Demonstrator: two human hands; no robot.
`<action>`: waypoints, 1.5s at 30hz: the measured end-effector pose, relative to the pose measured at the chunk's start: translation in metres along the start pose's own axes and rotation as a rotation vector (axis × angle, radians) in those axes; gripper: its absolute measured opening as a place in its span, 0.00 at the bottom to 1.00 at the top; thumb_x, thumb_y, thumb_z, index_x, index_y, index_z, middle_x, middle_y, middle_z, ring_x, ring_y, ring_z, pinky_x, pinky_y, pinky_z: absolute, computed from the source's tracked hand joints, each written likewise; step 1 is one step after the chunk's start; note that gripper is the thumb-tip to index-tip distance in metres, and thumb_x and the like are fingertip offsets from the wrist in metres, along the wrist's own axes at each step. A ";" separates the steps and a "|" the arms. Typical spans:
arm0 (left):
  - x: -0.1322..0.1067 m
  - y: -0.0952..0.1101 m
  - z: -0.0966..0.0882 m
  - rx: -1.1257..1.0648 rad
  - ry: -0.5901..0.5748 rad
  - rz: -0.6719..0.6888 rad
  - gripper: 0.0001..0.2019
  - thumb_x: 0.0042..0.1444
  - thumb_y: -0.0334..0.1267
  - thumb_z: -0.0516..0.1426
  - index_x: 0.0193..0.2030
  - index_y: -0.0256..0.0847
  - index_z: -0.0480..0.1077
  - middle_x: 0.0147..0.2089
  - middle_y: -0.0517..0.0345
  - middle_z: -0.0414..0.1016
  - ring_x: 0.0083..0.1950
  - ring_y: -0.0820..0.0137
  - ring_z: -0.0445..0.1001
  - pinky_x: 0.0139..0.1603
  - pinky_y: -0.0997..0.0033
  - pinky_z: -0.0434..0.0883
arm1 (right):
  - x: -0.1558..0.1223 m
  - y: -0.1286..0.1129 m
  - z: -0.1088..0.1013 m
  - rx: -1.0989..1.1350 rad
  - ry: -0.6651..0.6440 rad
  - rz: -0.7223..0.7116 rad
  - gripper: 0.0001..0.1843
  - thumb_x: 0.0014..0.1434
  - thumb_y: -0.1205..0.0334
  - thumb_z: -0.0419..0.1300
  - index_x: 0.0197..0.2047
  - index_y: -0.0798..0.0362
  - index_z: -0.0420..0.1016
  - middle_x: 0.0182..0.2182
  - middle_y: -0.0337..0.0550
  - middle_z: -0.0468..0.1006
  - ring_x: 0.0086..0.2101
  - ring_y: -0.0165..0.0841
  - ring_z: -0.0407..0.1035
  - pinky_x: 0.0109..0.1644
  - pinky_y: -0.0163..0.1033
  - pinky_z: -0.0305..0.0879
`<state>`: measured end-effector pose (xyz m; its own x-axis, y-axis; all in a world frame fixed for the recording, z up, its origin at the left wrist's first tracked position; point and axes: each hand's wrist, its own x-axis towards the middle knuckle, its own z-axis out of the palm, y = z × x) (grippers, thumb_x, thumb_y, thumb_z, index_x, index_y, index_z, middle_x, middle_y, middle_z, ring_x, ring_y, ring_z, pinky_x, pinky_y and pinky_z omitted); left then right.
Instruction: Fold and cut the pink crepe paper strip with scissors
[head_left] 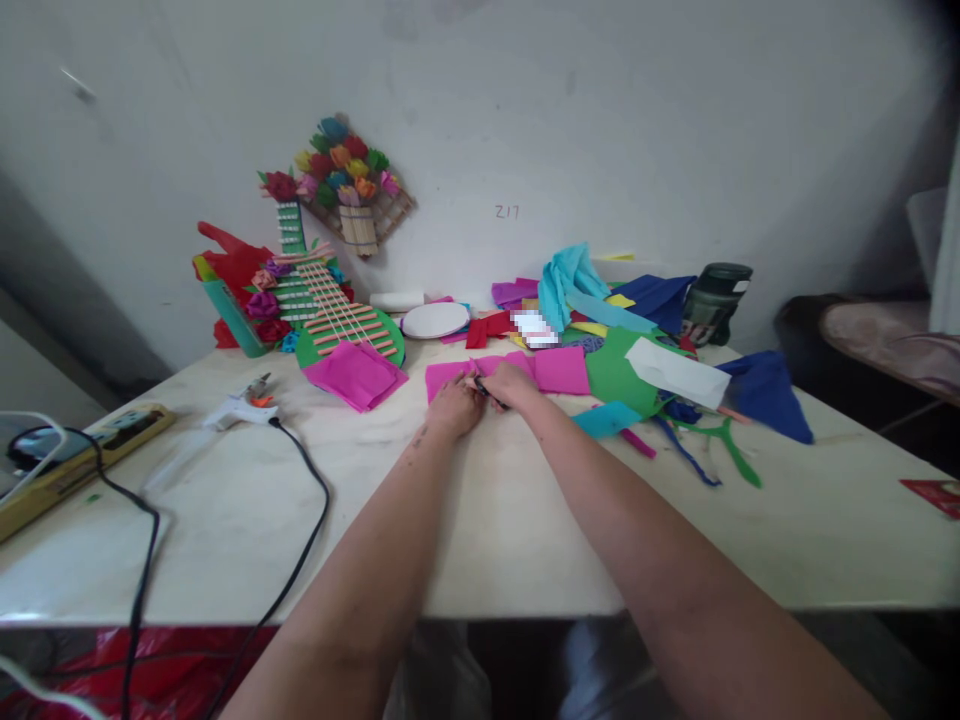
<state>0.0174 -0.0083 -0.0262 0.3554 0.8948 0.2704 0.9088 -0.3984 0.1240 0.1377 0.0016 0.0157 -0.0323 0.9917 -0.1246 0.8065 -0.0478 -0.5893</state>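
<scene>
Magenta paper (562, 371), one creased strip or two pieces abutting (which cannot be told), laid flat at mid-surface (495, 540), beyond the hands. Left hand (456, 405): set down at the near edge of the paper, towards its left end; fingers bent and grouped; whether an edge is pinched or merely pressed cannot be told. Right hand (508, 384): placed just beside the left, over the paper; fingers closed about a small dark-handled tool (493, 395), probably scissors, the blades not made out. Step in hand: judged to be cutting or trimming of the paper at the spot where both hands are met. Next move, as judged: the sheet to be kept taut and flat by the left fingers, these held clear of the blade line, and the tool to be guided evenly along the intended edge. Adjacent items: green sheet (616, 372), overlapped by a white piece (675, 373), to the right; folded magenta stack (356, 377) and glue gun (241, 412), set apart to the left.
</scene>
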 end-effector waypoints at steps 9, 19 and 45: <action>-0.001 0.003 -0.001 0.031 -0.034 -0.021 0.22 0.61 0.37 0.43 0.59 0.34 0.63 0.62 0.49 0.63 0.66 0.63 0.54 0.64 0.61 0.55 | 0.004 0.007 0.001 0.061 -0.001 -0.053 0.25 0.51 0.42 0.56 0.21 0.58 0.71 0.17 0.46 0.73 0.16 0.30 0.67 0.21 0.33 0.61; 0.005 0.002 -0.015 -0.017 -0.137 -0.076 0.24 0.62 0.38 0.37 0.58 0.38 0.65 0.62 0.53 0.63 0.64 0.65 0.57 0.62 0.64 0.55 | 0.010 0.011 -0.003 0.115 -0.068 -0.041 0.24 0.51 0.43 0.58 0.19 0.57 0.70 0.10 0.42 0.68 0.15 0.30 0.65 0.19 0.32 0.59; 0.025 -0.010 -0.009 0.122 0.080 -0.054 0.14 0.56 0.39 0.51 0.45 0.46 0.74 0.53 0.58 0.71 0.52 0.61 0.63 0.48 0.63 0.65 | 0.024 0.020 0.010 0.268 -0.096 0.021 0.20 0.49 0.46 0.60 0.26 0.56 0.67 0.13 0.40 0.70 0.16 0.32 0.68 0.18 0.33 0.63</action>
<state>0.0150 0.0161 -0.0123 0.2914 0.8933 0.3422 0.9475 -0.3187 0.0251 0.1472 0.0231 -0.0068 -0.0835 0.9749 -0.2065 0.6233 -0.1106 -0.7742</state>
